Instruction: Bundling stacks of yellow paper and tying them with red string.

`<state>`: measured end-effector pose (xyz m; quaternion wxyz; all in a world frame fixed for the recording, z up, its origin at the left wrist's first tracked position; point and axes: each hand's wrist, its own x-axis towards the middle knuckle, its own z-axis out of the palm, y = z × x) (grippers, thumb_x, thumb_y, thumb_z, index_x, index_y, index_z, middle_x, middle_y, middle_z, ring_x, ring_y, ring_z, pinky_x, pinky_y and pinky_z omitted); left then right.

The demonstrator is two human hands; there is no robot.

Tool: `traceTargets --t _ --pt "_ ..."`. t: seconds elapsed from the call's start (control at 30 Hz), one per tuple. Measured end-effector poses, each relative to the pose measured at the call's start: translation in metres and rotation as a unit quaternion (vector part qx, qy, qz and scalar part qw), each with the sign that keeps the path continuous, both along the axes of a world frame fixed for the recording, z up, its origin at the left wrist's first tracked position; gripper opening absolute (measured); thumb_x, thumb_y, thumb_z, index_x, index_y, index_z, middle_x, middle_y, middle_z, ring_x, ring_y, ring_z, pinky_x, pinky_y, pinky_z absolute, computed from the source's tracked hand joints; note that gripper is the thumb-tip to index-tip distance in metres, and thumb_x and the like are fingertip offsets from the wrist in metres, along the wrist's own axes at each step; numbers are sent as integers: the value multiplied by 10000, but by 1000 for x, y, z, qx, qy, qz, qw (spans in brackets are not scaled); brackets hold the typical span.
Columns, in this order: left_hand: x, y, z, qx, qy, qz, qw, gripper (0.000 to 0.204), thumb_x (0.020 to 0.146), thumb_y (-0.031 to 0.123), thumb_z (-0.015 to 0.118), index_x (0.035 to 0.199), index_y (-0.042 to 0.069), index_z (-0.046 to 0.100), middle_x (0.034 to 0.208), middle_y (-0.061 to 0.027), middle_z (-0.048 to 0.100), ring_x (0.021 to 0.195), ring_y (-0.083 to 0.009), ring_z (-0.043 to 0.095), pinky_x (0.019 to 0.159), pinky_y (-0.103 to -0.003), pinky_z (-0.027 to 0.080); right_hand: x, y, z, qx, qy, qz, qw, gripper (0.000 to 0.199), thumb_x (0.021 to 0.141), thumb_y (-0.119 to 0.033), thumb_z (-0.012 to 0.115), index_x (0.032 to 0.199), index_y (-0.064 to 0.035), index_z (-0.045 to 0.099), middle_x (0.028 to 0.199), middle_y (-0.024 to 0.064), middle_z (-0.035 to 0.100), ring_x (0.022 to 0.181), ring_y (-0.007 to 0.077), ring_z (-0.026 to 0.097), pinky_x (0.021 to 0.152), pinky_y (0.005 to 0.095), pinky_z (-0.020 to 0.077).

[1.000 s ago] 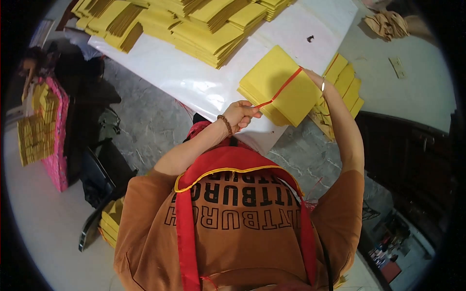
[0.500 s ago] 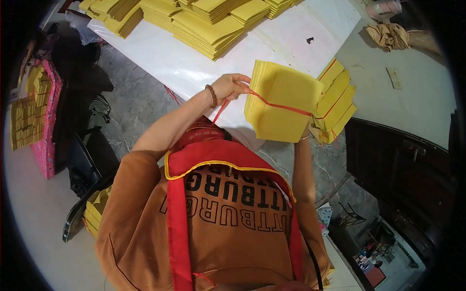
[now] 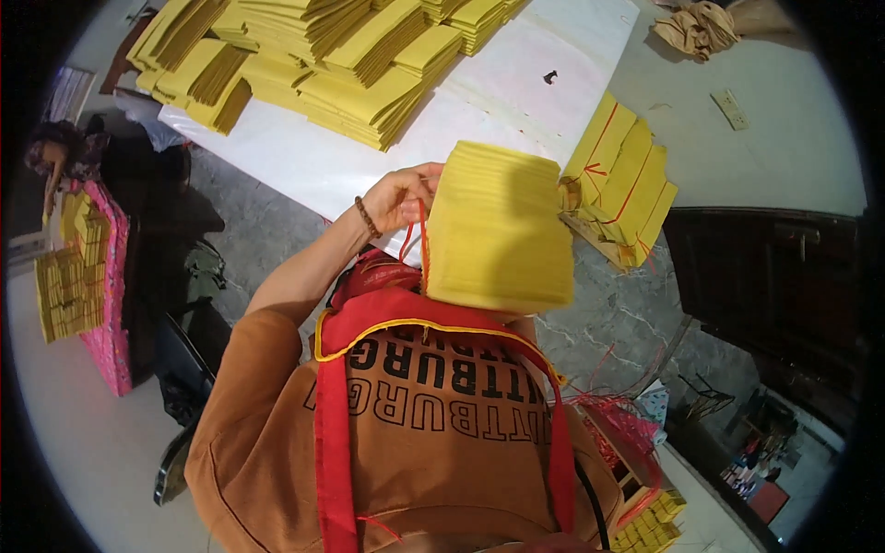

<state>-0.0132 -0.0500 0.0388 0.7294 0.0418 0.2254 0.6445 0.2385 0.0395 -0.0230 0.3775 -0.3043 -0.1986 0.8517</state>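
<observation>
My left hand (image 3: 403, 197), with a beaded bracelet at the wrist, is closed on a red string (image 3: 423, 226) at the left edge of a thick yellow paper bundle (image 3: 502, 226). A loop of the string hangs below the fingers. The bundle is raised in front of my chest, its ridged, layered side facing up. My right hand is hidden behind it; only a sliver of forearm (image 3: 524, 327) shows below. Just right of the bundle, several yellow paper bundles tied with red string (image 3: 619, 180) stand stacked beside the table.
Folded yellow paper stacks (image 3: 359, 97) cover the far left of the white table (image 3: 516, 92). A pink patterned board (image 3: 112, 276) with tied bundles is at left, near a black chair (image 3: 195, 341). Red strings (image 3: 613, 396) and more bundles (image 3: 650, 525) lie at lower right.
The yellow bundle has come left and nearer my chest and turned, so the string across its face no longer shows. My left hand has moved left and down with the string.
</observation>
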Motion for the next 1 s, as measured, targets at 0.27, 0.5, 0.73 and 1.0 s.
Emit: traceTargets --t 0.27,0.5,0.73,1.0 --pt "3 -6 45 45 135 -65 988 412 650 -106 364 1023 -103 539 931 -137 615 427 -10 312 371 -145 249 10 0 17 -56 20 -31 998 330 891 -288 434 956 7 568 911 107 611 798 188 595 716 296 485" --pt "-3 -6 75 75 155 -143 975 410 623 -112 378 991 -98 559 900 -130 621 421 -14 309 375 -137 245 -28 71 109 71 -1 343 937 347 905 -276 406 818 8 583 747 96 608 679 156 579 614 250 469" --pt "-12 -4 113 138 329 -263 896 370 678 -42 445 1028 -43 562 761 -24 557 503 -33 397 453 -184 327 -87 52 172 266 -180 583 746 431 897 -377 414 626 -58 517 490 -60 359 453 42 305 427 210 232" --pt "-28 80 163 237 623 -279 692 373 741 48 472 1110 65 515 819 -8 534 647 -89 477 553 -212 391 -94 31 168 279 -156 594 739 367 892 -368 434 666 -86 490 537 -80 366 473 22 285 428 192 223"
